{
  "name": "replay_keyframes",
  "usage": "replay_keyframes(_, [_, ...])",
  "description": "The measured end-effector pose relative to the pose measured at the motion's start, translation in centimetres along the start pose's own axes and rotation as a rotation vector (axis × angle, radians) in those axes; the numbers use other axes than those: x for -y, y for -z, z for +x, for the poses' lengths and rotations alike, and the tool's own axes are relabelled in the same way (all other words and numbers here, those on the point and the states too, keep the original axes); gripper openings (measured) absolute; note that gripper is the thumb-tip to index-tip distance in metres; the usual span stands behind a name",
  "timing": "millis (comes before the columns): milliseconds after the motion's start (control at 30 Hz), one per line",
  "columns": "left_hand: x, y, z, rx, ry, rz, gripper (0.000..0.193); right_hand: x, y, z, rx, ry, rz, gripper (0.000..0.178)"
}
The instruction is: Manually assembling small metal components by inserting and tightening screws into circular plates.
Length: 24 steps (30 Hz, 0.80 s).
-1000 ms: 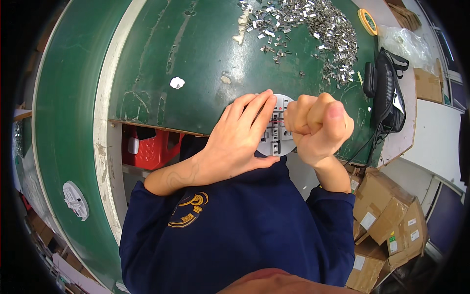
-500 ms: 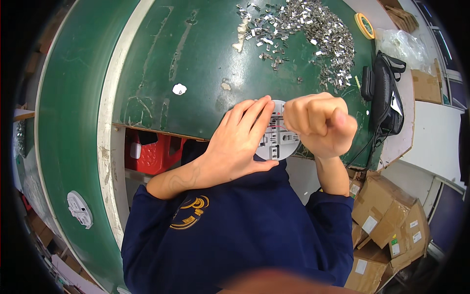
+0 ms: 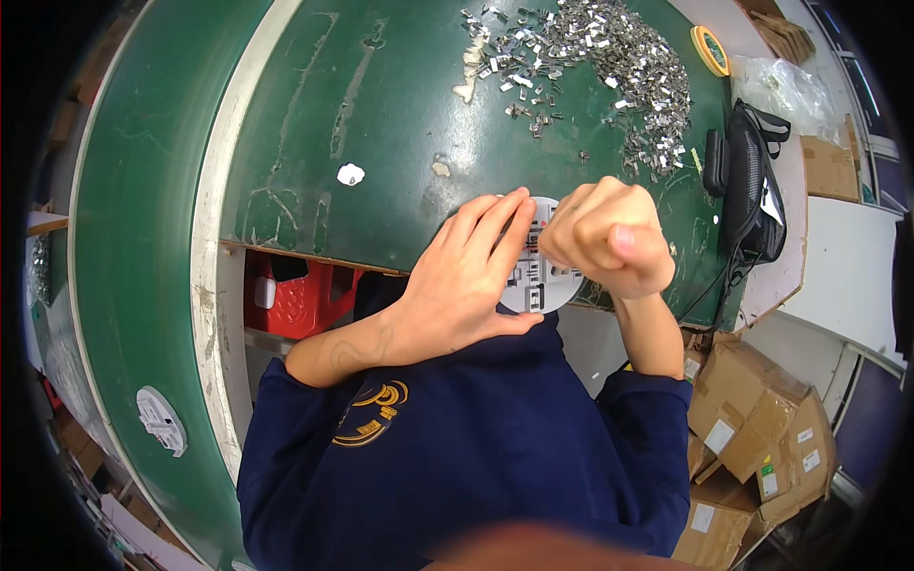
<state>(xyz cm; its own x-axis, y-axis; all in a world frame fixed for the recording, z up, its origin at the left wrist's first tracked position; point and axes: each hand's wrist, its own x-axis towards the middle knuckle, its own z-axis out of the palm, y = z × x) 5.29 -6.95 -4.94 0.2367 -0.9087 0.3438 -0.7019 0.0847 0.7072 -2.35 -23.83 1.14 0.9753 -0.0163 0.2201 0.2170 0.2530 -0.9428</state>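
A round grey plastic base (image 3: 562, 297) with small slots, metal parts and a bit of red lies at the table's near edge, in front of my body. My left hand (image 3: 462, 271) braces its left side, fingertips by the far rim and thumb along the near rim. Over the right part of the base, my right hand (image 3: 609, 238) is closed in a fist with the thumb on top. Whatever sits inside that fist is hidden by the fingers. Part of the base is covered by both hands.
Small metal clips (image 3: 638, 76) lie heaped at the far right of the green table (image 3: 381, 124). A yellow tape roll (image 3: 709, 50) and black bag (image 3: 752, 190) are right of them. Another round base (image 3: 161, 421) rides the green belt (image 3: 143, 238). Cardboard boxes (image 3: 752, 409) stand lower right.
My right fist has shifted slightly left and turned over the base. On the belt, the other round base has slid a little toward the lower edge. My left hand stays almost in place.
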Motion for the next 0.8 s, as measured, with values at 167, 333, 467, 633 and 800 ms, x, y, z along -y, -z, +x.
replay_keyframes(167, [0.2, 0.1, 0.2, 0.015, -0.019, -0.006, 0.101, -0.6, 0.7, -0.6, -0.059, 0.031, 0.166, 0.049])
replay_keyframes(333, [0.2, 0.8, 0.7, 0.031, -0.033, 0.012, 0.101, 2.4, 2.7, -1.6, -0.241, 0.08, -0.277, 0.021])
replay_keyframes(467, [-0.2, 0.8, 1.5, 0.063, -0.039, 0.0, 0.103, 2.7, 3.7, -0.4, -0.445, -0.132, -1.173, 0.008])
replay_keyframes(633, [-0.3, 0.9, 2.9, 0.102, -0.03, -0.007, 0.105, -1.4, 6.9, -0.6, -0.46, -0.142, -1.255, 0.015])
replay_keyframes(800, [-0.3, 1.4, 2.7, 0.122, -0.016, 0.028, 0.105, -1.2, 7.1, -0.5, -0.398, -0.229, -1.322, 0.015])
